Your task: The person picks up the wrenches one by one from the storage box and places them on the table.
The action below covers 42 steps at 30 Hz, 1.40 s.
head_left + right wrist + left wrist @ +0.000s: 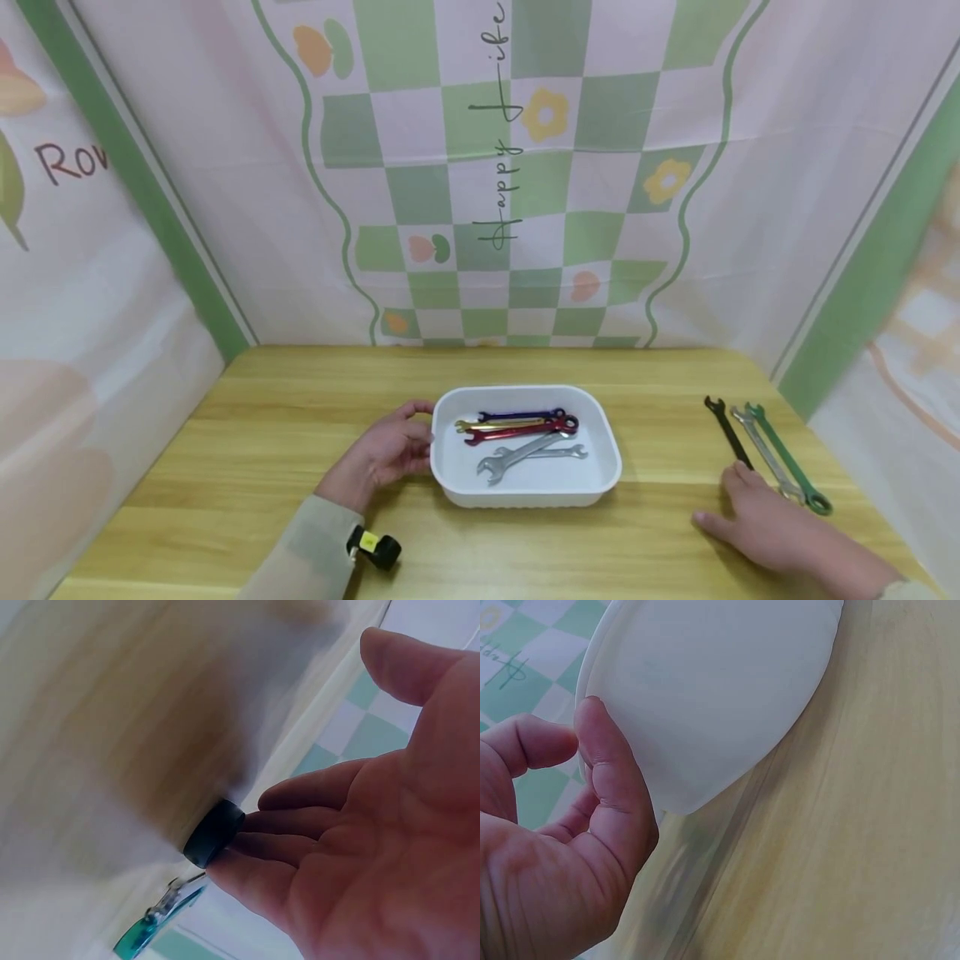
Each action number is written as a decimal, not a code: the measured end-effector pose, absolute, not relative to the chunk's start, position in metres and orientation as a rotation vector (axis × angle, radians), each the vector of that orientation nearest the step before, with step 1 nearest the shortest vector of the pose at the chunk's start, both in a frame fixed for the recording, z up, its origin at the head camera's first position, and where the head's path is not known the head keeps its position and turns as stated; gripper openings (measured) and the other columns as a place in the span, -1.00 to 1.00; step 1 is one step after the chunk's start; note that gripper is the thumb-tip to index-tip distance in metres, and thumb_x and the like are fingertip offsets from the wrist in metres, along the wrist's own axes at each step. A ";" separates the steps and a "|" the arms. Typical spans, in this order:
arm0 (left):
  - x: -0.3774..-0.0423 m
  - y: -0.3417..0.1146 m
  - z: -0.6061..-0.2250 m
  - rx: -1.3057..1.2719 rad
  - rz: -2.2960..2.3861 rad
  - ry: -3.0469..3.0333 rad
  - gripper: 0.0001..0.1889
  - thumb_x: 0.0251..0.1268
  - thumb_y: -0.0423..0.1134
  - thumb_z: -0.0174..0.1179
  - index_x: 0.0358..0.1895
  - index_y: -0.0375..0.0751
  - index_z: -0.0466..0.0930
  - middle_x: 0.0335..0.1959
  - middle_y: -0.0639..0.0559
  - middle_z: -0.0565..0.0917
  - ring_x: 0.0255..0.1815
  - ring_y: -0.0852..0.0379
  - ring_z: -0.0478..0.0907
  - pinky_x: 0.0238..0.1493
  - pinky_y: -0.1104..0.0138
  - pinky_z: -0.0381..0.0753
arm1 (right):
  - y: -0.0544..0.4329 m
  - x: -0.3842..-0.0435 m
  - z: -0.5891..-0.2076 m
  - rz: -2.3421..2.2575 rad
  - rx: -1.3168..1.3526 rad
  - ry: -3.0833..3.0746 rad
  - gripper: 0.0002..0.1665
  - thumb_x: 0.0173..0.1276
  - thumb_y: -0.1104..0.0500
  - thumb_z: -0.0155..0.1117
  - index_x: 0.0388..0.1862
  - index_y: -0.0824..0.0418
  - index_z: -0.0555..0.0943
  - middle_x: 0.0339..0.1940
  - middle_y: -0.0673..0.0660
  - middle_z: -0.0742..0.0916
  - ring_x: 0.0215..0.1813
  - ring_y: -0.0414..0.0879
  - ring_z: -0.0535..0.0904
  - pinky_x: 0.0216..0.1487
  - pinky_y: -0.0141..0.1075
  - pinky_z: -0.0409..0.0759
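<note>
In the head view my left hand point(393, 446) is at the left end of a white plastic tray point(525, 500), its fingers bent against the rim. The left wrist view shows two digits pinching that rim point(580, 686). Inside lie several wrenches: a blue one point(517, 415), a gold one point(498, 425), a red one point(513, 431) and silver ones point(517, 457). At the right my right hand point(772, 521) covers the lower end of a black wrench point(731, 433). In the right wrist view its extended fingertips reach the black ring end point(214, 834), thumb apart.
Beside the black wrench lie a silver wrench point(768, 450) and a green wrench point(787, 458), near the table's right edge. A patterned cloth point(480, 192) hangs behind the wooden table point(315, 375). A black-and-yellow device point(372, 546) is at my left cuff.
</note>
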<state>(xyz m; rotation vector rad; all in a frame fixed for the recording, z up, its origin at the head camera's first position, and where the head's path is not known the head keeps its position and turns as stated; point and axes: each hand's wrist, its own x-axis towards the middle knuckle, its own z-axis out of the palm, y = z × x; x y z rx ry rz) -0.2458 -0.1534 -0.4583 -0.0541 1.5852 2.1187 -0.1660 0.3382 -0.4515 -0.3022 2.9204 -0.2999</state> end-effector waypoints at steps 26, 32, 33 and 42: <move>-0.248 -0.153 -0.461 -0.070 2.122 1.591 -0.40 0.10 -0.55 0.09 0.28 -0.22 0.26 -0.18 -0.27 0.54 -0.40 0.08 0.50 -0.38 0.31 0.62 | 0.343 -0.172 -0.455 -0.201 -0.208 2.946 0.18 0.36 -0.43 0.06 0.17 0.77 0.31 0.23 0.84 0.18 0.21 0.72 0.15 0.10 0.50 0.23; -0.247 -0.153 -0.461 -0.077 2.121 1.592 -0.40 0.12 -0.55 0.07 0.29 -0.22 0.25 -0.13 -0.30 0.53 -0.39 0.08 0.50 -0.37 0.31 0.62 | 0.343 -0.174 -0.454 -0.230 -0.250 2.982 0.12 0.37 -0.42 0.06 0.19 0.69 0.37 0.21 0.81 0.28 0.19 0.71 0.21 0.06 0.51 0.26; -0.248 -0.153 -0.461 -0.078 2.120 1.593 -0.40 0.12 -0.55 0.07 0.30 -0.22 0.25 -0.12 -0.31 0.53 -0.39 0.08 0.50 -0.37 0.31 0.62 | 0.344 -0.175 -0.454 -0.236 -0.274 3.002 0.10 0.38 -0.41 0.07 0.19 0.69 0.38 0.20 0.80 0.31 0.19 0.70 0.23 0.06 0.50 0.27; -0.246 -0.152 -0.460 -0.074 2.119 1.593 -0.40 0.13 -0.55 0.06 0.30 -0.22 0.24 -0.09 -0.33 0.54 -0.37 0.07 0.50 -0.36 0.30 0.62 | 0.350 -0.208 -0.415 -0.638 -0.268 2.958 -0.06 0.53 -0.22 0.02 0.34 0.66 0.24 0.23 0.68 0.40 0.17 0.60 0.36 0.08 0.41 0.38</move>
